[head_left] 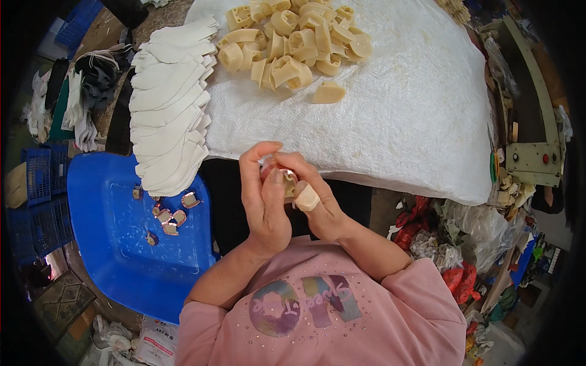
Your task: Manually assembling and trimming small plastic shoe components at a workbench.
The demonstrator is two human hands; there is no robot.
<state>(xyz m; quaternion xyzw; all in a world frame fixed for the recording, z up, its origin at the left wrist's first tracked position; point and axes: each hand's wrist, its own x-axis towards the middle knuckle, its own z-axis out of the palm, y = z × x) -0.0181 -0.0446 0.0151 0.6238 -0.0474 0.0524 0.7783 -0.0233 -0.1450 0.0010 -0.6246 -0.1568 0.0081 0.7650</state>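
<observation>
Both hands meet in front of my chest around a small cream shoe heel (288, 185) with a shiny pinkish covering. My left hand (259, 210) is closed on its left side, the thumb pressed against it. From the other side, my right hand (326, 213) grips it with bent fingers. A pale, blocky cap (306, 198) shows at the right thumb; whether it is a finger wrap or a separate piece, I cannot tell. Fingers hide much of the heel. Beyond the hands, a pile of bare cream heels (302, 46) lies on a white woven sack (397, 122).
Overlapping white cut pieces (171, 104) run down the sack's left side. Lower left, a blue tub (116, 244) holds several heels with shiny pink edges (168, 218). A green metal machine (534, 161) stands at right, above plastic bags (482, 229). Blue crates (39, 177) stand far left.
</observation>
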